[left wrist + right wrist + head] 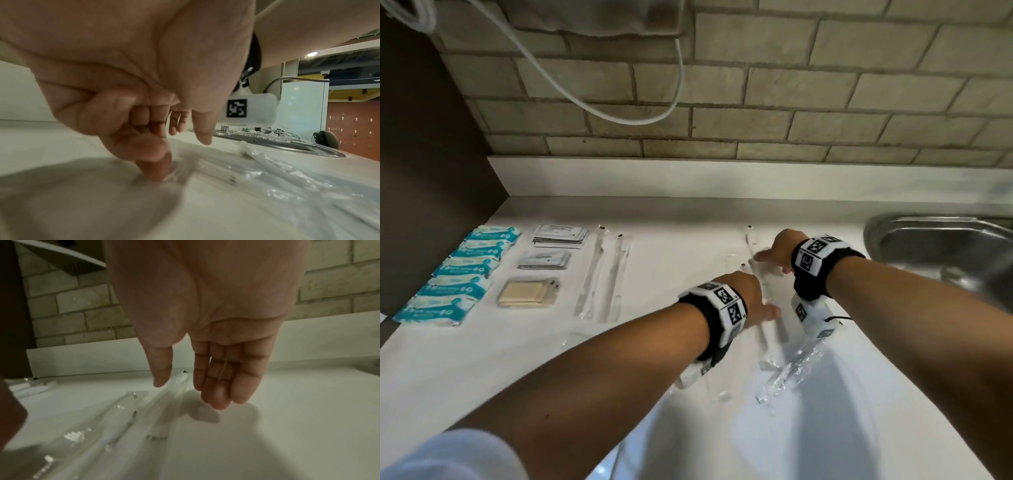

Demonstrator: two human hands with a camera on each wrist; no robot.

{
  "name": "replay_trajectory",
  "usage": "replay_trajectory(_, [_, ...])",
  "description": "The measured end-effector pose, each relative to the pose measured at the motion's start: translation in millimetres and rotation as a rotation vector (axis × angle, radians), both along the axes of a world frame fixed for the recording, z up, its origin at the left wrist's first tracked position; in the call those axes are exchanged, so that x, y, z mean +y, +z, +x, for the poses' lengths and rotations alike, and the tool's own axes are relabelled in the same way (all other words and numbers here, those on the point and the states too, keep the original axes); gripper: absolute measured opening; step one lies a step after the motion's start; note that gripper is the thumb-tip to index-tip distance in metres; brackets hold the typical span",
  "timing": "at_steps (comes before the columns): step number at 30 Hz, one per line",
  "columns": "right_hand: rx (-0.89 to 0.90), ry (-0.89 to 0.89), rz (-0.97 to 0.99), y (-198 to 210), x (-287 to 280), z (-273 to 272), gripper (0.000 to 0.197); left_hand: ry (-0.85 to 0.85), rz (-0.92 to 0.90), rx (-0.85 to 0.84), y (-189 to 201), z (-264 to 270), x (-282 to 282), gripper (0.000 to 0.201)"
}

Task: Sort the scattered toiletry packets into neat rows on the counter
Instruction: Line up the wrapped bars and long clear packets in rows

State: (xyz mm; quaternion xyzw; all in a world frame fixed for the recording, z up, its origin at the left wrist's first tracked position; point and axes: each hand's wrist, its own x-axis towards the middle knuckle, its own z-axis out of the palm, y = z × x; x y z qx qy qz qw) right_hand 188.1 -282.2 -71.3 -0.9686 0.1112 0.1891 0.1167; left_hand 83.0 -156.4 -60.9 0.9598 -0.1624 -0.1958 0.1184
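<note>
Pinching: left hand is pinching a clear toothbrush packet between thumb and fingertips, low against the counter.
Right hand: right hand is hovering with fingers straight and relaxed, holding nothing, just beside more clear packets.
Sorted rows: blue packets, flat sachets and two toothbrush packets are lying well left of the left hand.
Sink: sink is sitting right of the right hand.

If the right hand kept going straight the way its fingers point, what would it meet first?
Probably the bare white counter: the right hand hangs open, fingers angled down at it, just right of the clear-wrapped toothbrush packet. How much gap remains is unclear.
</note>
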Motion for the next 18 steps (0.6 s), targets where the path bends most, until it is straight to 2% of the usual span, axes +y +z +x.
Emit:
replay_trajectory(2, [0.015, 0.041, -0.025, -8, 1, 7, 0.049, 0.015, 0.024, 0.0, -2, 0, -6, 0.038])
replay_trajectory(4, [0.023, 0.087, -0.001, 0, 4, 0, 0.038, 0.064, 0.018, 0.018, -2, 2, -7, 0.033])
replay_trajectory(7, [0.017, 0.187, 0.037, 4, 4, 0, 0.024, 0.133, 0.016, 0.044, -1, 3, -3, 0.034])
replay_trajectory(9, [0.06, 0.201, -0.004, 5, 1, 5, 0.011, 0.164, 0.021, 0.075, -2, 3, 2, 0.035])
replay_trajectory(11, [0.079, 0.182, -0.009, 3, -6, 12, 0.035, 0.154, 0.019, 0.093, -3, 1, 5, 0.037])
replay_trajectory(12, [0.028, 0.162, 0.057, 8, -7, 9, 0.037, 0.142, 0.002, 0.096, -4, 0, 6, 0.035])
replay_trajectory(15, [-0.107, 0.049, 0.201, 34, -13, -2, 0.024, 0.135, -0.12, 0.112, -6, -12, 1, 0.026])
replay_trajectory(18, [-0.212, -0.003, 0.262, 48, -28, -15, 0.033, 0.103, -0.187, 0.12, -11, -28, -12, 0.03])
